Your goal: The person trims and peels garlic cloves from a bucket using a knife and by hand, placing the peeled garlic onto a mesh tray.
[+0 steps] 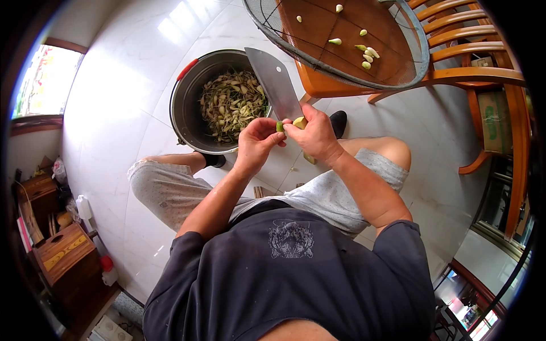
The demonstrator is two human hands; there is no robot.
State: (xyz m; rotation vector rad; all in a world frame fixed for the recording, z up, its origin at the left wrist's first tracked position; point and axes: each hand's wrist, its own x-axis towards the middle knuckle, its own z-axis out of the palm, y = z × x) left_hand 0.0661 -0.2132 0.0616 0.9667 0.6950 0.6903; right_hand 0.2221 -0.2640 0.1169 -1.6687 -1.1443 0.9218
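My left hand (257, 145) is closed, its fingertips pinching a small green-and-white bulb (280, 126). My right hand (316, 135) is shut around the handle of a cleaver (276, 82), with its thumb close to the bulb. The broad blade points up and away, beside the rim of a metal bucket (176, 102). Inside the bucket lies a heap of small pale bulbs (233, 105) with thin stems and roots. My right fingers partly hide the cleaver's handle.
A round mesh sieve (421, 54) holding several cleaned white bulbs (369, 52) rests on a wooden chair (475, 75) at upper right. My knees are on both sides of my hands. Wooden boxes (68, 250) stand at lower left on the tiled floor (119, 170).
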